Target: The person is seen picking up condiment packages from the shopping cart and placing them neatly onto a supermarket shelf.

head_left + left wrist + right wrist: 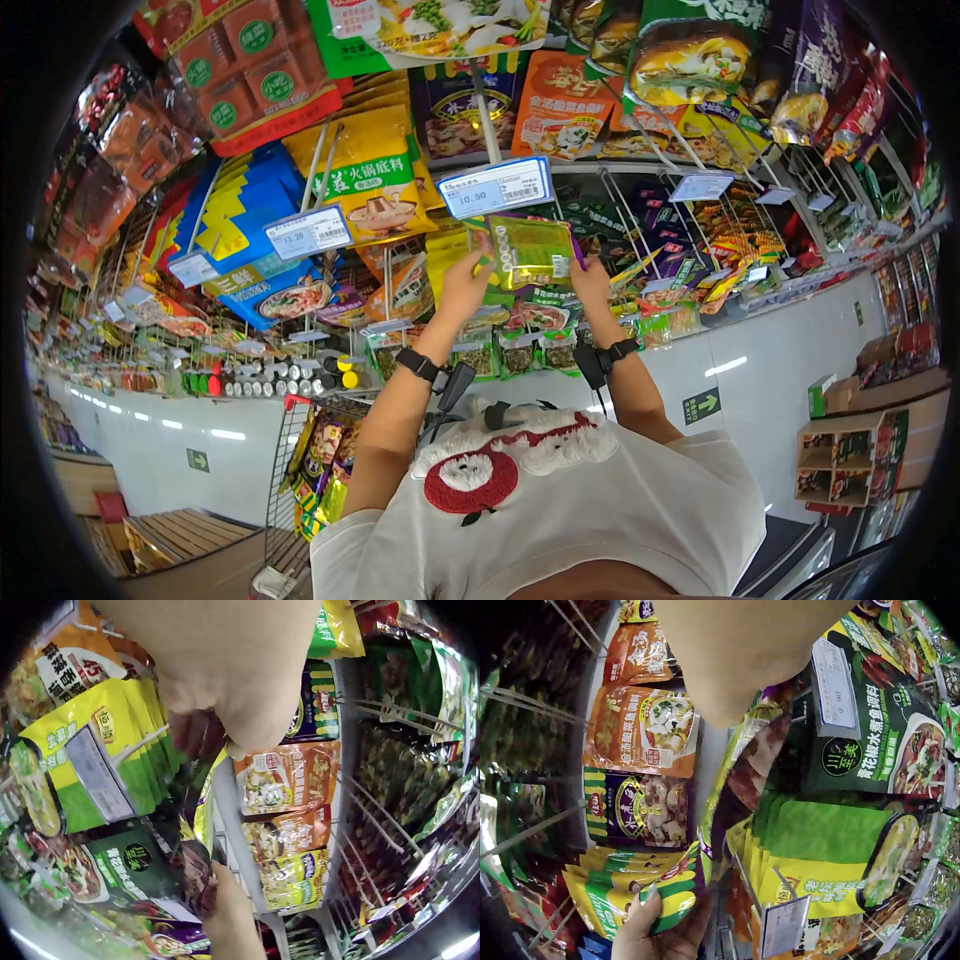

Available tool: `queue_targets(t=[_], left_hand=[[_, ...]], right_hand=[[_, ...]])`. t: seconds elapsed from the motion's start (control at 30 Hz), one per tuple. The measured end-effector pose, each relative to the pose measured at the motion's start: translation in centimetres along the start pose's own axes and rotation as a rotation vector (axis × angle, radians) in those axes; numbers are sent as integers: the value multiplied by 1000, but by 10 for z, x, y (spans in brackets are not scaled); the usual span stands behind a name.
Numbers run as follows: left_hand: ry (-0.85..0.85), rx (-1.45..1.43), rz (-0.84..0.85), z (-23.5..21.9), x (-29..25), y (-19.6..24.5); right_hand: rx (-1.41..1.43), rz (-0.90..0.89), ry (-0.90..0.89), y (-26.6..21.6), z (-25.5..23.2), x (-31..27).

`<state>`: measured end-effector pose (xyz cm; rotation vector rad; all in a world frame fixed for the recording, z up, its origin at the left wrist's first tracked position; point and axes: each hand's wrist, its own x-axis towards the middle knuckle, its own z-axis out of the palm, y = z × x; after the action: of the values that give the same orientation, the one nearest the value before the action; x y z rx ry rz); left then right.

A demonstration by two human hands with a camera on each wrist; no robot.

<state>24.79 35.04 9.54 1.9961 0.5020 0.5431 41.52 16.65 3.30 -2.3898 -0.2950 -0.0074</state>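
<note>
Between my two hands is a flat seasoning packet point(537, 256), yellow-green on the side facing up, with purple at its right edge. My left hand point(464, 287) grips its left end and my right hand point(592, 283) grips its right end. The right wrist view catches the packet nearly edge-on, with a green-and-yellow striped end point(677, 904) under my left thumb point(646, 909). My right fingers are mostly hidden behind my own hand there. In the left wrist view, my left hand point(232, 667) covers the top of the packet.
Seasoning packets hang on metal hooks all around, including yellow hot pot base bags point(375, 175) and orange packets point(562, 105). A price tag point(497, 187) sticks out just above the held packet. A shopping cart point(290, 440) with packets inside stands at lower left.
</note>
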Motion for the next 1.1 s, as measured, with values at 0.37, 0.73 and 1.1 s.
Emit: queue_targets(t=[0.37, 0.73, 1.1], left_hand=[[27, -485, 28, -45, -50, 40], [334, 167, 22, -150, -183, 58], [724, 72, -481, -217, -378, -18]], right_hand=[[540, -7, -77, -29, -28, -11], [606, -157, -395, -125, 40, -113], [501, -481, -811, -174, 162, -294]])
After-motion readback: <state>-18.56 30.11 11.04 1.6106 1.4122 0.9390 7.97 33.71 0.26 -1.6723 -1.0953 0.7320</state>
